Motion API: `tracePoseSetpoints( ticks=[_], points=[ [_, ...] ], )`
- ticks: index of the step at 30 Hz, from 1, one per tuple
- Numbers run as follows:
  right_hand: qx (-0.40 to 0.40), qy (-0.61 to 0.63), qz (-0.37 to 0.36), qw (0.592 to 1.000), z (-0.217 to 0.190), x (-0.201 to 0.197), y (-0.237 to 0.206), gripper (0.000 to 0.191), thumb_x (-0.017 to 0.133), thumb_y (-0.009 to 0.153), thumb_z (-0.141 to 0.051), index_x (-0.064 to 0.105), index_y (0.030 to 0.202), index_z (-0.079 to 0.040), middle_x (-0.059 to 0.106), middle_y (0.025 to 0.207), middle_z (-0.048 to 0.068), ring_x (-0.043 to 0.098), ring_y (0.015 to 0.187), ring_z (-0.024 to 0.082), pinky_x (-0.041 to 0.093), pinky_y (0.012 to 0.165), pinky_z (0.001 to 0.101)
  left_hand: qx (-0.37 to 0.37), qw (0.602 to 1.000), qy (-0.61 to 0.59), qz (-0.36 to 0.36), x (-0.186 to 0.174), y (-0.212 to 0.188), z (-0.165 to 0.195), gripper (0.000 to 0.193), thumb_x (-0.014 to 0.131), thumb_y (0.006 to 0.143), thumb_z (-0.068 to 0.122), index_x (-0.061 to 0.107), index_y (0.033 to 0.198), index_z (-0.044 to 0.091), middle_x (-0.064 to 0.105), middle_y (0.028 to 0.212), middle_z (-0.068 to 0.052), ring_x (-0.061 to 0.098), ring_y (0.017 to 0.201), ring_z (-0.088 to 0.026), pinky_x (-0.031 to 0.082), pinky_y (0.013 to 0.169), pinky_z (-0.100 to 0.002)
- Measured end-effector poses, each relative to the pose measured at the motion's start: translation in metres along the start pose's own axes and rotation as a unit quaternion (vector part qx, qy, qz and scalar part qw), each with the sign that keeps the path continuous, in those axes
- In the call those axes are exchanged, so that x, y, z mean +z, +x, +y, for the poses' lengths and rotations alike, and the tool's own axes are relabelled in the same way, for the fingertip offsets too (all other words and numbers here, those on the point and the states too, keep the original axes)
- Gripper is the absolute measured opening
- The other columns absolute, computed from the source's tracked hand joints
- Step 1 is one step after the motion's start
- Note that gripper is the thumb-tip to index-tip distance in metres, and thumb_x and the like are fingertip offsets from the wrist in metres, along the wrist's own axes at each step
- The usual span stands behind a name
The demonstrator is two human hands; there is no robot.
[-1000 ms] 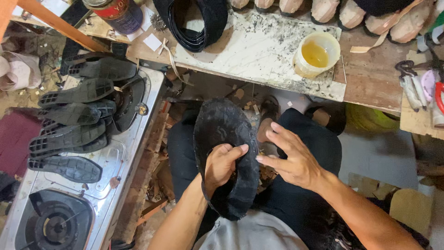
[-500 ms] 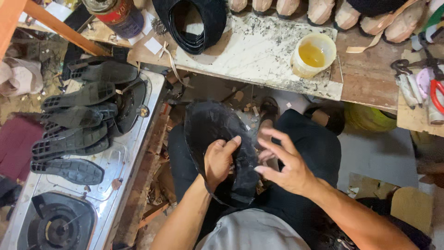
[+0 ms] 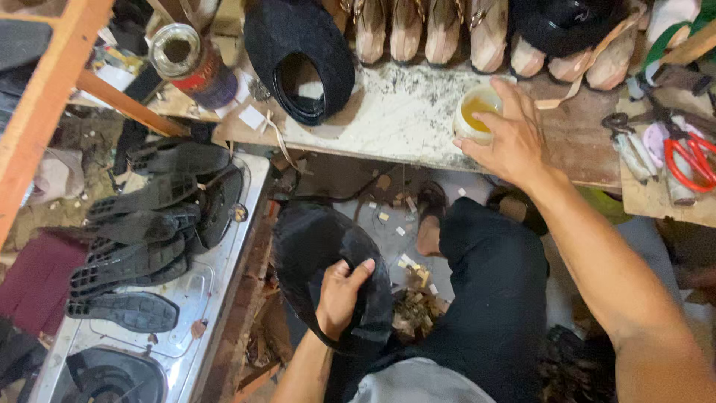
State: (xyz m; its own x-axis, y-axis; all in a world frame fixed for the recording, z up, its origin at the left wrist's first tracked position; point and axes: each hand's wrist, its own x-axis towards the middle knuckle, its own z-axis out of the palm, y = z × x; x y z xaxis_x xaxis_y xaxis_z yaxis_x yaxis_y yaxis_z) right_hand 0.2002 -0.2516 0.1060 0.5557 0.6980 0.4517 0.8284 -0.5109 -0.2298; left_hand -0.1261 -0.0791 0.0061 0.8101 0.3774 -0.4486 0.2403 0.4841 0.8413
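Black shoe upper (image 3: 317, 257) at lower centre of the frame, held over the lap, its felt-like cloth dark and floppy. Left hand (image 3: 339, 297) clamped on its lower right edge, thumb lying over the outer face, fingers curled underneath and hidden by the cloth. Most of the upper spreading up and left of that grip, toward the edge of the stove.

Right hand (image 3: 507, 134) well apart, at upper right of centre, resting on the rim of a pale plastic cup (image 3: 477, 112) of yellowish liquid; fingers spread and bent around the cup's top, not closed tight. Cup standing near the front edge of the marbled table (image 3: 388, 119).

Further up the table, at upper centre, a second black upper (image 3: 298, 52) lying open side up, and behind it a row of tan shoe lasts (image 3: 432, 30). Round tin (image 3: 190, 63) at upper left. Red-handled scissors (image 3: 690, 160) at the right edge, on a wooden board.

At left, a white gas stove (image 3: 216, 291) carrying a heap of black ridged soles (image 3: 142, 239). Below the table, dark trousers (image 3: 492, 291) and scraps on the floor.
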Motion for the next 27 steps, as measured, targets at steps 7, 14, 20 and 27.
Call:
tracePoseSetpoints(
  ticks=[7,14,20,27],
  points=[
    [0.066,-0.059,-0.147,0.985,0.021,-0.003,0.019,0.063,0.082,0.073,-0.062,0.08,0.113,-0.013,0.019,0.174,0.014,0.004,0.157,0.043,0.007,0.119,0.0731,0.011,1.0,-0.024,-0.006,-0.012,0.002,-0.008,0.019,0.065,0.096,0.019,0.073,0.099,0.002,0.069,0.087,0.002,0.06,0.076,-0.007,0.051,0.069,-0.027],
    [0.018,0.094,-0.022,0.995,-0.003,-0.011,-0.032,0.029,0.083,0.083,-0.033,0.074,0.089,-0.006,0.047,0.161,0.013,0.031,0.159,0.039,0.027,0.129,0.0596,0.005,0.999,-0.034,-0.029,-0.007,0.018,-0.008,0.019,0.063,0.097,0.018,0.069,0.101,0.0,0.07,0.088,0.001,0.062,0.077,-0.008,0.052,0.069,-0.027],
    [-0.03,0.261,-0.097,0.96,-0.098,-0.009,-0.106,0.031,0.078,0.077,-0.013,0.075,0.108,-0.009,0.049,0.151,0.018,0.043,0.146,0.037,0.036,0.12,0.0465,0.031,0.997,-0.022,-0.062,0.016,0.022,0.01,0.021,0.066,0.103,0.017,0.064,0.101,-0.004,0.068,0.093,-0.002,0.061,0.082,-0.01,0.051,0.071,-0.028],
    [-0.177,0.235,-0.065,0.953,-0.119,0.019,-0.141,0.061,0.075,0.072,0.001,0.07,0.129,-0.02,0.033,0.16,0.018,0.036,0.149,0.043,0.036,0.12,0.0549,-0.017,0.984,-0.107,-0.138,0.033,0.013,0.036,0.021,0.06,0.101,0.015,0.069,0.111,-0.001,0.073,0.102,-0.003,0.067,0.089,-0.009,0.055,0.079,-0.027]
  ],
)
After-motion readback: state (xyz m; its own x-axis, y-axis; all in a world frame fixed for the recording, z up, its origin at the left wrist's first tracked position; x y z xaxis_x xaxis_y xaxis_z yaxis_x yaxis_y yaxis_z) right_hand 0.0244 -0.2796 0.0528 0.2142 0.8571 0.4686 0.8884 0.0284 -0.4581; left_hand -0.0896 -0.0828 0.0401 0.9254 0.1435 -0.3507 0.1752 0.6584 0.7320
